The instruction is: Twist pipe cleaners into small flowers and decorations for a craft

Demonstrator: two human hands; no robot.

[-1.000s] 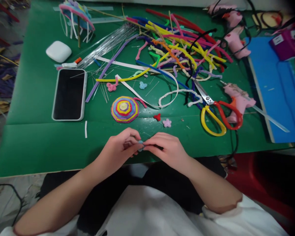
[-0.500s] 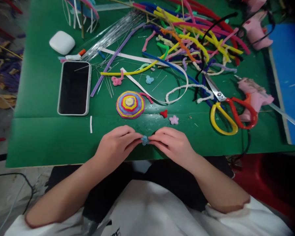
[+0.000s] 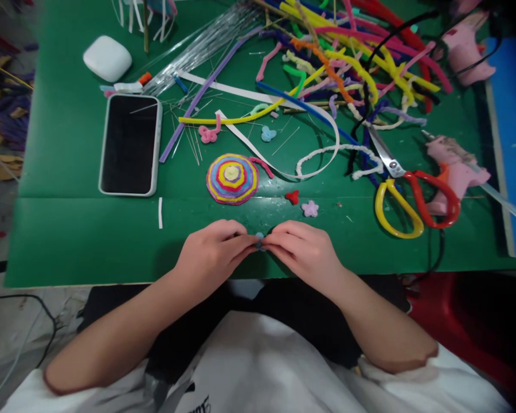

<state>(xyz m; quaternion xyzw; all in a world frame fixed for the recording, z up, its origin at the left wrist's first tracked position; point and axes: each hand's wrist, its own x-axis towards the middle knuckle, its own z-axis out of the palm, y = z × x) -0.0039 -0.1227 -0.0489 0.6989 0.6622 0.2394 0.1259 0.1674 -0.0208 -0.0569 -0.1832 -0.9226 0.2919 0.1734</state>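
Between the fingertips of both hands is a small light-blue pipe-cleaner flower (image 3: 259,237), held just above the near edge of the green table; the fingers hide most of it. My left hand (image 3: 217,246) pinches it from the left. From the right, my right hand (image 3: 303,246) pinches it too, the fingertips of both hands almost touching. Just beyond lie a striped round pipe-cleaner disc (image 3: 232,179), a small red piece (image 3: 292,197) and a lilac flower (image 3: 310,209). Farther off are a pink looped piece (image 3: 208,135) and another light-blue flower (image 3: 268,133).
A phone (image 3: 129,146) and a white case (image 3: 107,58) lie at left. Scissors (image 3: 395,168) and a pink glue gun (image 3: 449,166) with a cord are at right. Many pipe cleaners (image 3: 344,74) and thin wires spread across the back, beside a white strip (image 3: 249,97).
Both fingertips have closed in on the blue flower, covering more of it. The whole view has shifted slightly; the other things on the table keep their places.
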